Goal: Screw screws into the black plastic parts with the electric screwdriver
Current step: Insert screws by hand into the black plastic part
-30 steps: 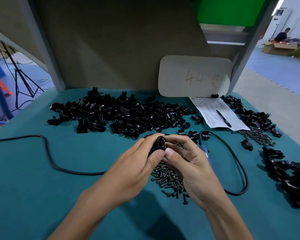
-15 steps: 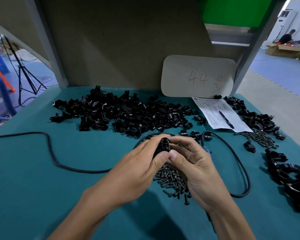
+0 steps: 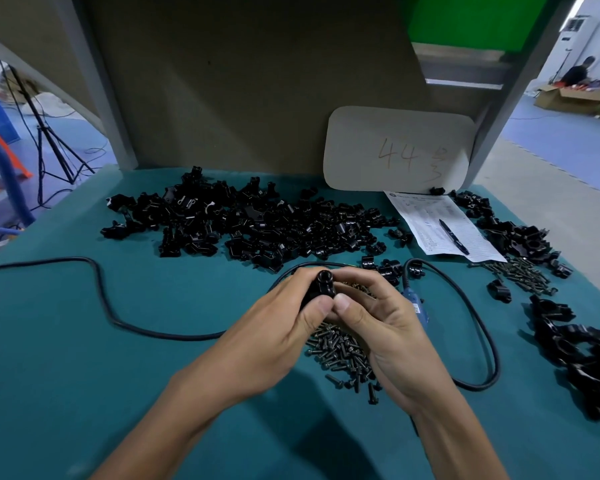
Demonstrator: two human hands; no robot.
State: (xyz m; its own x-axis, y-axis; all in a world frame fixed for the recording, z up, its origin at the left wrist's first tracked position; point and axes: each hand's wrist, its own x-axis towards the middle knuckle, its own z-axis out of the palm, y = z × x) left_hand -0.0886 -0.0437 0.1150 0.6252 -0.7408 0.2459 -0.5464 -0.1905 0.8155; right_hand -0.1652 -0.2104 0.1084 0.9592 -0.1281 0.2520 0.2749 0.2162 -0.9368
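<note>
Teal table (image 3: pixel 84 341), black part (image 3: pixel 321 285) in left grip (image 3: pixel 274 334)

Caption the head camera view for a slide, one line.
Left hand and right hand hold a black part over the screws, screwdriver lying beside on the table.

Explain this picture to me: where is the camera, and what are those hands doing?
No machine here: a person works bare-handed, and the one camera sits on their head, looking down. The left hand and right hand together grip one black plastic part above a pile of screws. Behind lies a big heap of black parts on the teal table. The blue electric screwdriver lies on the table, partly hidden behind the right hand, its black cable looping around. A paper sheet with a pen lies farther right.
</note>
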